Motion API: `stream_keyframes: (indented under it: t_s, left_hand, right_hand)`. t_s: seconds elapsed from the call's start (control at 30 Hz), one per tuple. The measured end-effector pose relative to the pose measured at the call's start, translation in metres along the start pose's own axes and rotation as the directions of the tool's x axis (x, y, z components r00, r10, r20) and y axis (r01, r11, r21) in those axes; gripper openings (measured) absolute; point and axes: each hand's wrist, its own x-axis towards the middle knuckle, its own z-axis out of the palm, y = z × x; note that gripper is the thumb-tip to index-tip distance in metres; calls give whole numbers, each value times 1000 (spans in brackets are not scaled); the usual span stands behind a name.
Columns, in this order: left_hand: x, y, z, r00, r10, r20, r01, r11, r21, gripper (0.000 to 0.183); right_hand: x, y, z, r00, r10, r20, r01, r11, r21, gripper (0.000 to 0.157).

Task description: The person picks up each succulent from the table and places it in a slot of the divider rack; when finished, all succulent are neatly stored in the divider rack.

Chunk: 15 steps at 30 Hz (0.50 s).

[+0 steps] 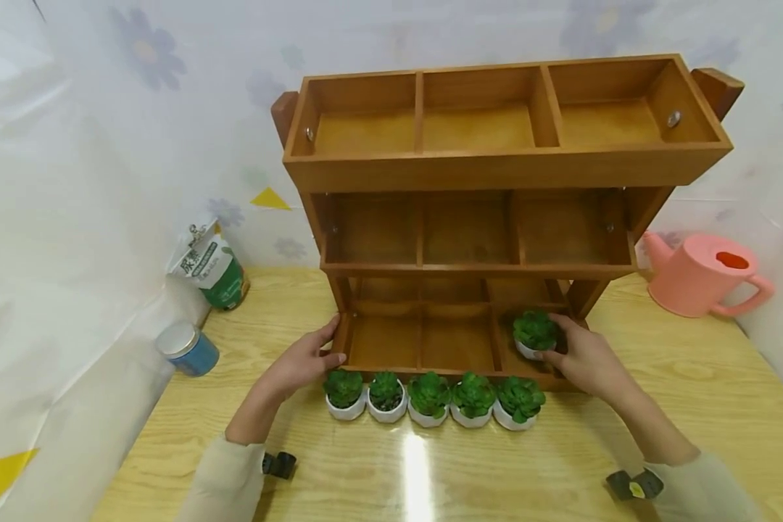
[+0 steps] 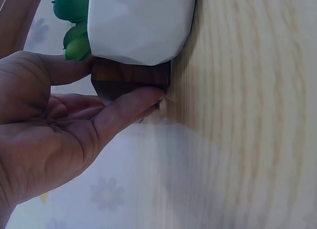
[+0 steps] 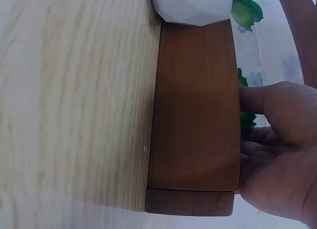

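Observation:
A wooden three-tier shelf (image 1: 496, 170) stands against the wall, each tier split into compartments. My right hand (image 1: 587, 355) holds a small potted succulent (image 1: 535, 332) in a white pot, inside the bottom tier's right compartment. In the right wrist view, the tier's front board (image 3: 198, 110) hides the pot and the fingertips. At the other end, my left hand (image 1: 309, 355) grips the bottom tier's left corner (image 2: 129, 80) between thumb and fingers. Several more potted succulents (image 1: 429, 395) stand in a row on the table along the shelf's front edge.
A pink watering can (image 1: 698, 275) stands right of the shelf. To the left are a green and white pouch (image 1: 218, 272) with a clip and a blue jar (image 1: 192, 351) with a pale lid. Everything stands on a light wood table (image 1: 339, 478).

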Motion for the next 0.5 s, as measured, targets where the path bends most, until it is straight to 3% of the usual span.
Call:
stream_keyframes:
  t_s: [0.33,0.5]
  left_hand:
    - [1,-5,1,999,-24,-31,23,999,-37,76]
    - [2,-6,1,999,-29,-37,27,999,-39,76]
  right_hand:
    - [-4,-6,-1,999,48,17,-47,997,-56,72]
    - [-9,-7,-7,999,39,-18,-40,998,-49,78]
